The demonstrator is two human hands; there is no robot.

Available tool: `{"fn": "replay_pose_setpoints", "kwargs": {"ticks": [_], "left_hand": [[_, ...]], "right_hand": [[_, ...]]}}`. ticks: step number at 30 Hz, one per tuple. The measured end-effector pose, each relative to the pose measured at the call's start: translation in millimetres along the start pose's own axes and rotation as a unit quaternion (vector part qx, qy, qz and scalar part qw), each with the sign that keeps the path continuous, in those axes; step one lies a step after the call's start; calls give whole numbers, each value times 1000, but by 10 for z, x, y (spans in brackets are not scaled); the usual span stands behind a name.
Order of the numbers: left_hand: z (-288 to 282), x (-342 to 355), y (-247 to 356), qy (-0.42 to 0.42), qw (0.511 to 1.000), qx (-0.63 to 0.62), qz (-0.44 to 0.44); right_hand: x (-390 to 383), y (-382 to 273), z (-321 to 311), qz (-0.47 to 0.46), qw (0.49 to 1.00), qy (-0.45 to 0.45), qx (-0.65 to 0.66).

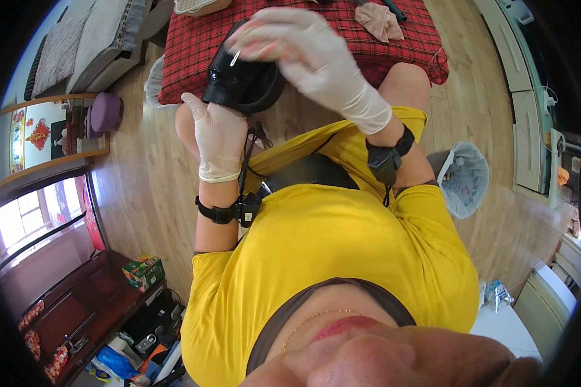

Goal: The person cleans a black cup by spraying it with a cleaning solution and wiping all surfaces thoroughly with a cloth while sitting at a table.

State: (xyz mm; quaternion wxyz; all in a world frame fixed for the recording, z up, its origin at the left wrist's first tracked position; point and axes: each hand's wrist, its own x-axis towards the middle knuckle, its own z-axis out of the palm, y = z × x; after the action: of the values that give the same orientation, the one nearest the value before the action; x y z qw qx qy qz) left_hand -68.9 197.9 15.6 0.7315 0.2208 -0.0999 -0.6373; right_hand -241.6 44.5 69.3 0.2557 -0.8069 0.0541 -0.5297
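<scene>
My left hand [219, 132] wears a white glove and grips the near end of a glossy black, rounded object [242, 84]. Its fingers are partly hidden behind the object, while its thumb sticks out to the left. The black thing has a curved rim or loop on its right side; I cannot make out its exact kind. Over its top right, touching or just above it, is my gloved right hand [303, 58]. Motion smears those fingers, so whether they hold anything is unclear.
A table with a red plaid cloth [407, 55] stands ahead, bearing a pink cloth [379, 21] and a light basket [200, 5]. A lined trash bin [465, 180] is at my right. Left are a purple stool [105, 111] and a dark wooden bench [90, 284].
</scene>
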Motion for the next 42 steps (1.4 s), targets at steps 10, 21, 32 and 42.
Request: {"fn": "replay_pose_setpoints", "kwargs": {"ticks": [10,21,32,42], "left_hand": [[233,29,-24,54,977,205,35],[148,-2,-39,92,985,145,27],[-185,41,-253,115,984,94,100],[-242,-39,-25,-94,981,-168,-2]], "right_hand": [[-40,-169,164,-60,956,-203,-203],[140,-104,-87,54,994,59,-77],[98,-12,503,-77,958,-200,-192],[24,607,20,334,934,18,129]]}}
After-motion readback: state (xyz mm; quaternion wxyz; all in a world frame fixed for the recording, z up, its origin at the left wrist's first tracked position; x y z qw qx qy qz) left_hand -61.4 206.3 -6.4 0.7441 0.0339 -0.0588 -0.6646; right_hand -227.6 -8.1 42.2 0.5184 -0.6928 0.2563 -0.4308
